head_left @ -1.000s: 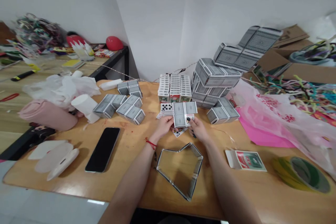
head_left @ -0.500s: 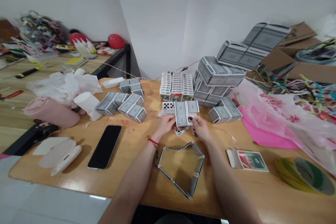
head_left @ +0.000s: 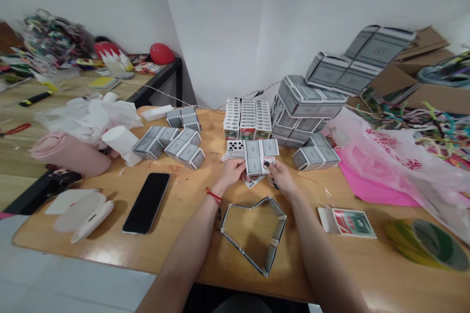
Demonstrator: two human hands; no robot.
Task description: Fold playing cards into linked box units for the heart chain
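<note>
Both hands hold a flat piece made of playing cards (head_left: 253,157), grey patterned backs facing up. My left hand (head_left: 232,172), with a red cord at the wrist, pinches its left lower edge. At the lower right corner, my right hand (head_left: 281,176) grips it by a white part with a small coloured print. Under and behind the piece lie loose playing cards (head_left: 235,147), some showing black pips. Between my forearms stands a heart-shaped frame of folded cards (head_left: 270,255), open in the middle. Some fingertips are hidden beneath the piece.
Stacked card boxes (head_left: 247,117) stand behind the hands. A tower of card-covered blocks (head_left: 308,98) rises at right, with more card blocks (head_left: 185,146) at left. A phone (head_left: 147,203), an opened card box (head_left: 352,223) and a tape roll (head_left: 428,244) lie on the table.
The view has shifted very slightly. Both hands keep their hold on the card piece in nearly the same place.
</note>
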